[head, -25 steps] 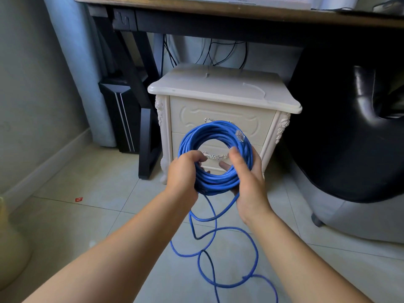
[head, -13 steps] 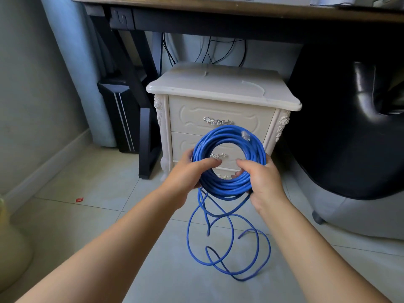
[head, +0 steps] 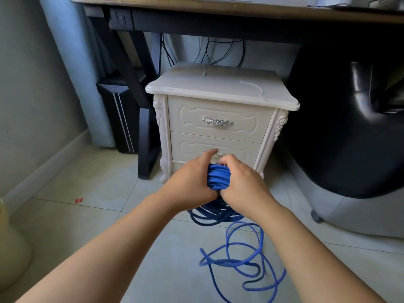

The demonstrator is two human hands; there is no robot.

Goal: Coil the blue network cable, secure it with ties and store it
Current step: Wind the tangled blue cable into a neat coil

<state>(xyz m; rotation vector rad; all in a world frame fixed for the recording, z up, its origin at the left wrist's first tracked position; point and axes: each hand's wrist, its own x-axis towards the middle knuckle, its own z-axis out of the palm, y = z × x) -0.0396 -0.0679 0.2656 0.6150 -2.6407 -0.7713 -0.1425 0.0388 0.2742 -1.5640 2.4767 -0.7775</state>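
The blue network cable coil (head: 218, 177) is held low in front of the white nightstand, turned edge-on so only a bundle of strands shows between my hands. My left hand (head: 190, 184) grips the coil from the left, thumb pointing up. My right hand (head: 242, 184) grips it from the right, fingers curled over the strands. The lower part of the coil hangs in shadow beneath my hands. The loose tail of the cable (head: 242, 261) lies in tangled loops on the tiled floor. No ties are in view.
The white two-drawer nightstand (head: 220, 119) stands right behind my hands, under a dark wooden desk (head: 218, 12). A black chair (head: 349, 127) fills the right side. A black desk leg (head: 144, 136) and a dark computer case (head: 118, 119) stand at the left. A red scrap (head: 79, 200) lies on the floor.
The coil has dropped lower and turned from facing me as an open ring to edge-on. Both hands have closed in together around it. The loose tail shifted right on the floor.
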